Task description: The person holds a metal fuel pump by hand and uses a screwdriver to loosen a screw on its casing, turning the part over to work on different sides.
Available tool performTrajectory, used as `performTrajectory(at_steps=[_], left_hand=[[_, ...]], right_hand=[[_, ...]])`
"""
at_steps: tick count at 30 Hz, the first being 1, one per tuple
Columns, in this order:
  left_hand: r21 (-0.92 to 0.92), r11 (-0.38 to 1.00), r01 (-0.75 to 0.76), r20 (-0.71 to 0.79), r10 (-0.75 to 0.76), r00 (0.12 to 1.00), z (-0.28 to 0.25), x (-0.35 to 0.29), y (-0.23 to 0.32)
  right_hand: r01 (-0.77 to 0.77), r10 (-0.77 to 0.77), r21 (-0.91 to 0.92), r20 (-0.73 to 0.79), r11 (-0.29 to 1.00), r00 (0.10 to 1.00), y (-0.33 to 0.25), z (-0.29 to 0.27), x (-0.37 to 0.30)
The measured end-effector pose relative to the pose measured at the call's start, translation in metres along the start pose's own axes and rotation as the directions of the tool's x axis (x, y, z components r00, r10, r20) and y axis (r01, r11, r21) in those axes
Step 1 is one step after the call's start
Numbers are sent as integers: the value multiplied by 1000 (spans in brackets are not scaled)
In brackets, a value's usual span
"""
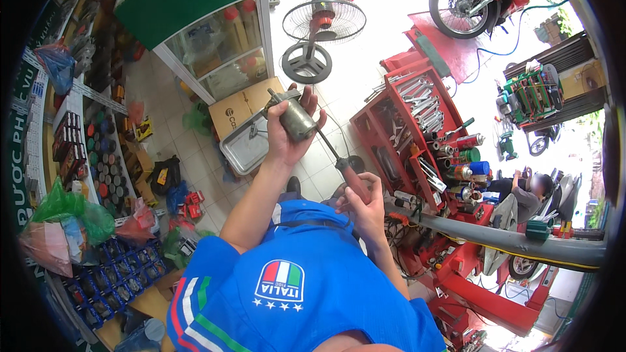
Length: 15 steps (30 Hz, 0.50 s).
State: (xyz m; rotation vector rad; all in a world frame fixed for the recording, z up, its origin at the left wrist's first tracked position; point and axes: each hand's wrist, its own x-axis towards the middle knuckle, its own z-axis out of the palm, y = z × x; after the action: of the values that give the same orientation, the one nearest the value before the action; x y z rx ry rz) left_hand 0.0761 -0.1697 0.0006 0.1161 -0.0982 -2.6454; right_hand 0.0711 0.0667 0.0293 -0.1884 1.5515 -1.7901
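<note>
In front of my chest, my left hand (pixel 285 146) is closed around a small cylindrical metal motor (pixel 297 122), its thin shaft end pointing up and to the left. Two of its fingers stick out past the casing. My right hand (pixel 367 212) grips the red-brown handle of a screwdriver (pixel 354 181). The dark blade slants up and left, and its tip meets the lower right end of the motor; the exact contact spot is too small to make out. Below and left of the motor, a shallow metal tray (pixel 229 150) holds a few small parts.
A cardboard box (pixel 225 112) lies beside the tray, below a green-topped glass cabinet (pixel 189 81). Ahead stands a floor fan (pixel 324 23). To the right is a red tool cabinet (pixel 365 124) full of wrenches, with spray cans and a grey pipe (pixel 469 227). Another person sits far right.
</note>
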Motion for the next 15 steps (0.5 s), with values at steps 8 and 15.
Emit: performTrajectory(at_steps=[8,15], left_hand=[[10,999,41,12,-41,999,3,-4,-4],[12,999,31,0,-31,1000,-4,-3,-4]], right_hand=[[306,-323,-141,-125,942,938,11,-2,-2],[108,-99,88,-95,990,991,-12,-9,4]])
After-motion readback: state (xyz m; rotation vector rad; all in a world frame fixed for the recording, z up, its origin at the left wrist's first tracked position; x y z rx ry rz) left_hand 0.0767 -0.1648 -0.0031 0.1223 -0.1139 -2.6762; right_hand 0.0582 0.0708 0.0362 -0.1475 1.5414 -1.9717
